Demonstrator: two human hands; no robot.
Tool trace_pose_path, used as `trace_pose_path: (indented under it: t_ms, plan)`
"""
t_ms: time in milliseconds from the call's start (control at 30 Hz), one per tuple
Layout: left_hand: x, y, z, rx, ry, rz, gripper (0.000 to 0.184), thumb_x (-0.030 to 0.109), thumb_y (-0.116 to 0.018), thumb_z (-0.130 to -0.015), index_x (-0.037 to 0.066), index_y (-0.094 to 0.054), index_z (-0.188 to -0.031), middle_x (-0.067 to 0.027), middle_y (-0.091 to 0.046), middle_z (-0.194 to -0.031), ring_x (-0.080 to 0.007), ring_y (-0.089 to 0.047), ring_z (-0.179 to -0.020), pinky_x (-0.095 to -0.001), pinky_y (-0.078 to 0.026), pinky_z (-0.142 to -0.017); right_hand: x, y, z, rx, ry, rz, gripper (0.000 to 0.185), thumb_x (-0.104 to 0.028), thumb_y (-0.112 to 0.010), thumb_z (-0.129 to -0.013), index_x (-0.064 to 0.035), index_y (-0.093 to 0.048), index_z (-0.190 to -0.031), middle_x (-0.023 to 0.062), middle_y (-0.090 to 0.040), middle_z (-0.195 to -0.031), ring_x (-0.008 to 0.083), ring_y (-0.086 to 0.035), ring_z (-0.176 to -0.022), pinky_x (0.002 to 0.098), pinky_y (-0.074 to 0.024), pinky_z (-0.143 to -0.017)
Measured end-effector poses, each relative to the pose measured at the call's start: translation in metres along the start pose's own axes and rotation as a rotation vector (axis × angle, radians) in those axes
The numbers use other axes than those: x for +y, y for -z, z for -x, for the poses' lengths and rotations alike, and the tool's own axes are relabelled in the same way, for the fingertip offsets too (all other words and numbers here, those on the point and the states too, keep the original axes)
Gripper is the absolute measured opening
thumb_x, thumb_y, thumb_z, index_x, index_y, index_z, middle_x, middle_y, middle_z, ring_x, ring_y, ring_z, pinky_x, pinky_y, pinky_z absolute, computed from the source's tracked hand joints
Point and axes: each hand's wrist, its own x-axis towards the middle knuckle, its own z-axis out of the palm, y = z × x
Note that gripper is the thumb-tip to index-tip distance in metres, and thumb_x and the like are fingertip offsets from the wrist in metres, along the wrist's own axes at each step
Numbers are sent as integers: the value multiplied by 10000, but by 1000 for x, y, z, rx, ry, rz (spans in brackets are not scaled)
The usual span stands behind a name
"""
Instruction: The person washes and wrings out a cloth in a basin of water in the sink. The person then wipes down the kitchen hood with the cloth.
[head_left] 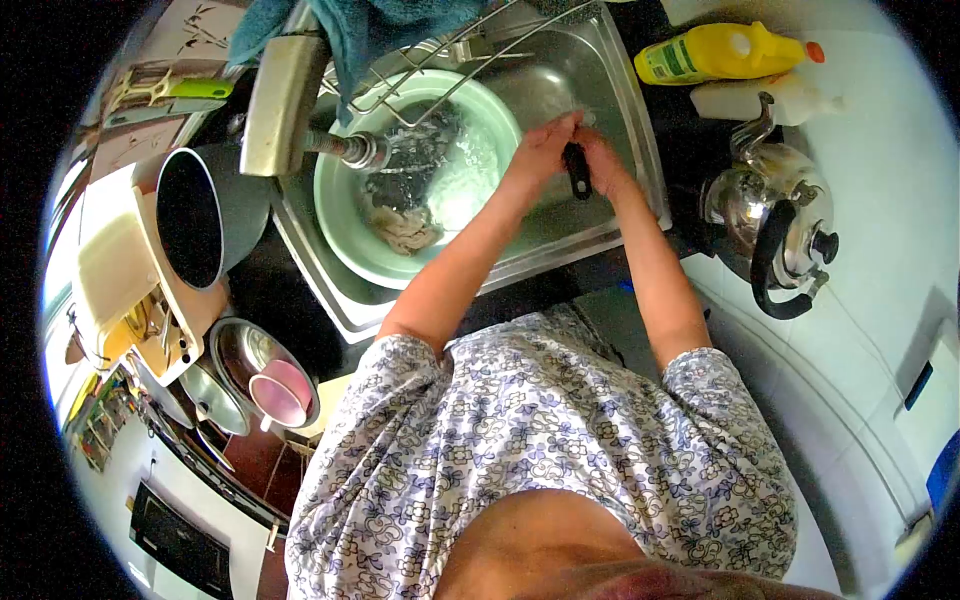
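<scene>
And here are the left hand (540,150) and right hand (602,163), drawn in close together over the right part of the sink (645,130), a black handle (578,172) held between them. Its near end points back toward the body; the far end is hidden, and which hand bears more weight I can't tell. Best played with a firm grip on that handle, wet fingers kept off whatever the hidden end is, pressure light and even, wrists low.

Now the edges: the green basin (335,235) crowds in just beside the left hand, water running into it over a crumpled cloth (403,230). The wire rack (400,103) closes off the far left. Best room is rightward and nearer, short of the sink's right rim; beyond it on the tabletop, the kettle (775,205) calls for tucked elbows.
</scene>
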Motion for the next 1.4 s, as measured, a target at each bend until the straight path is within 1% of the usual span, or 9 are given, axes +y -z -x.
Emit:
trace_pose_path:
  t_ms: [67,167,267,367,500,800,1033,1333,1400]
  plan:
    - [-3,2,-8,72,53,-152,385,305,-409,-916,-7,-547,-1096,-84,-604,-997,-138,-547,-894,-250,-399,-820,-4,-2,5,9,-50,-6,239,-295,-460,-866,-73,-549,-884,24,-549,-671,126,-519,-542,259,-437,-508]
    - [-29,26,0,287,-103,46,403,334,-439,-893,8,-558,-1098,-101,-600,-1023,-165,-541,-946,-279,-385,-840,-14,-10,17,-38,-134,2,216,-271,-459,-875,-69,-529,-905,30,-544,-698,118,-513,-544,246,-432,-492]
    - [-60,37,12,382,162,209,336,259,-562,-836,8,-576,-1058,-73,-604,-987,-167,-536,-927,-308,-392,-817,-15,-15,21,-71,-138,-1,234,-275,-456,-885,-55,-521,-929,35,-539,-699,122,-506,-530,248,-431,-484]
    - [-49,21,18,306,54,325,279,133,-625,-782,-50,-576,-987,-113,-612,-891,-171,-562,-852,-281,-414,-792,-10,-21,25,-95,-140,17,261,-293,-444,-892,-50,-528,-937,33,-538,-691,118,-502,-520,247,-428,-475]
    - [-28,22,20,187,107,422,127,112,-656,-745,10,-581,-757,-55,-590,-680,-142,-535,-593,-269,-406,-583,-10,-30,36,-157,-117,126,294,-331,-444,-889,-54,-539,-913,32,-545,-672,110,-501,-508,250,-420,-460]
    - [-28,25,17,283,253,519,319,339,-569,-823,24,-594,-780,-77,-584,-689,-157,-517,-601,-284,-401,-604,-18,-41,46,-161,-159,147,315,-347,-440,-890,-46,-533,-903,29,-536,-661,95,-471,-494,237,-402,-448]
    - [-36,18,20,359,241,569,282,292,-714,-711,43,-591,-758,-32,-584,-680,-112,-510,-573,-239,-381,-516,-13,-45,43,-195,-185,304,301,-329,-432,-890,-46,-535,-884,27,-536,-663,90,-458,-474,238,-396,-432]
    - [-79,42,28,410,203,960,340,346,-488,-876,18,-570,-842,-81,-593,-756,-170,-538,-653,-303,-447,-657,-3,-37,40,-136,-200,41,327,-335,-434,-891,-46,-554,-983,27,-540,-673,93,-468,-478,246,-424,-446]
    - [-99,60,36,544,249,728,345,348,-459,-887,21,-566,-869,-92,-599,-801,-175,-542,-690,-315,-458,-678,1,-25,37,-85,-163,-53,374,-340,-436,-900,-17,-524,-1069,37,-541,-751,106,-494,-575,245,-432,-539]
